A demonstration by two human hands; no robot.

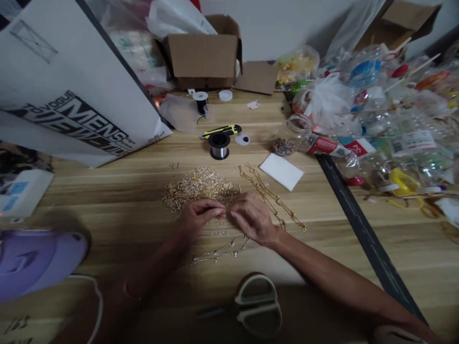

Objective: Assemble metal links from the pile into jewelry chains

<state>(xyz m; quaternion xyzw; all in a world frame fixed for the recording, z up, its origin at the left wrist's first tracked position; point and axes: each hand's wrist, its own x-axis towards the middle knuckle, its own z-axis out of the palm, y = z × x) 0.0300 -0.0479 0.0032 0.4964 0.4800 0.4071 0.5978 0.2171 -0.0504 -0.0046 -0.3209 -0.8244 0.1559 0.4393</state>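
Observation:
My left hand (202, 215) and my right hand (253, 217) meet fingertip to fingertip, both closed in a pinch. Between them shows a small gold jewellery piece (226, 208), too tiny to make out fully. Just beyond my left hand lies a heap of gold and clear beaded jewellery pieces (197, 187). Gold beaded chains (267, 191) stretch along the table past my right hand. Nearer to me, below both hands, a silver beaded chain (218, 252) lies in a loop. Scissors (258, 306) with pale handles rest at the front, their blades in shadow.
Behind the heap are a wire spool (219, 145), a yellow-black utility knife (222, 131) and a jar of beads (292, 136). A white folded paper (282, 171) lies right. Plastic bottles and bags (387, 110) crowd the right; a large white box (71, 81) stands left, above a purple object (39, 263).

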